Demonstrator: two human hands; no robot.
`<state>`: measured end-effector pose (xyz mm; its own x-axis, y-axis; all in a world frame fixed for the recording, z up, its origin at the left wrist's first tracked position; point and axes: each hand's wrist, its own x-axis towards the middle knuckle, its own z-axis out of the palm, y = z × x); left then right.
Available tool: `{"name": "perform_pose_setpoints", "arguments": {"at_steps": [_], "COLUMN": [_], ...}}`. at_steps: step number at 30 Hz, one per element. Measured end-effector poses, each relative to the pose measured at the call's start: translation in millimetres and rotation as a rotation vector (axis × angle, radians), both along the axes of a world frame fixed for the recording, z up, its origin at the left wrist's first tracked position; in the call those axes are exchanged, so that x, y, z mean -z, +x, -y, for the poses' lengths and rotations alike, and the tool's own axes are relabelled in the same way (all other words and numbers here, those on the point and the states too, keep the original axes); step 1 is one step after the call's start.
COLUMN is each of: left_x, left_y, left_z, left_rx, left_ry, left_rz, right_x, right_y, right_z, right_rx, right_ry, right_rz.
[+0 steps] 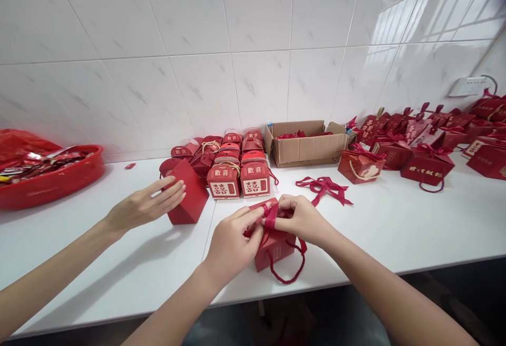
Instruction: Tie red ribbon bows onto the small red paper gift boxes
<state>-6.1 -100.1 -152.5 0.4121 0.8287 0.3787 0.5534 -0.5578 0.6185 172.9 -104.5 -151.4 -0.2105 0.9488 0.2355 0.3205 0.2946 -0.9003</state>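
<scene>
A long table with a smooth white top [395,230] spreads beneath the left hand [235,235] and right hand [304,220], a thin seam crossing it just left of the left hand. Beyond both hands stands a wall of large, glossy white tiles with faint grey veining [261,13]. High to the right of the right hand, the tiles mirror a bright, barred window — slanted pale stripes — above a flat white plastic box with a dark cable [468,86]. Below the hands, past the table's edge, deep shadow obscures the floor.
</scene>
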Motion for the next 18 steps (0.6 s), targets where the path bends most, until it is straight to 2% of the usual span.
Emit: {"name": "perform_pose_setpoints", "arguments": {"at_steps": [3, 6, 8, 10, 12, 14, 18], "left_x": [0.6, 0.3, -1.3, -3.9, -7.4, -11.2, -17.4], "left_y": [-11.4, -33.1, -46.1, -51.0, -45.3, -31.2, 0.3], "left_z": [-5.7, -13.9, -18.2, -20.0, -18.7, -15.3, -10.8], "left_rx": [0.01, -0.066, -0.163, -0.225, -0.223, -0.151, 0.011], "left_ry": [-0.18, -0.31, -0.266, -0.149, -0.014, 0.068, 0.066], "left_rz": [0.138, 0.227, 0.172, 0.096, 0.061, 0.058, 0.027], "right_x": [1.3, 4.7, 6.5, 6.5, 5.5, 5.0, 6.3], "right_y": [9.4, 28.5, 42.1, 51.1, 52.7, 47.5, 32.2], "right_z": [3.2, 8.7, 13.2, 17.1, 18.8, 16.9, 5.2], "right_rx": [0.057, 0.181, 0.228, 0.232, 0.231, 0.228, 0.238], "right_ry": [0.02, 0.003, 0.015, 0.057, 0.078, 0.059, 0.075], "right_rz": [-0.023, -0.021, 0.083, 0.203, 0.273, 0.345, 0.488]}}
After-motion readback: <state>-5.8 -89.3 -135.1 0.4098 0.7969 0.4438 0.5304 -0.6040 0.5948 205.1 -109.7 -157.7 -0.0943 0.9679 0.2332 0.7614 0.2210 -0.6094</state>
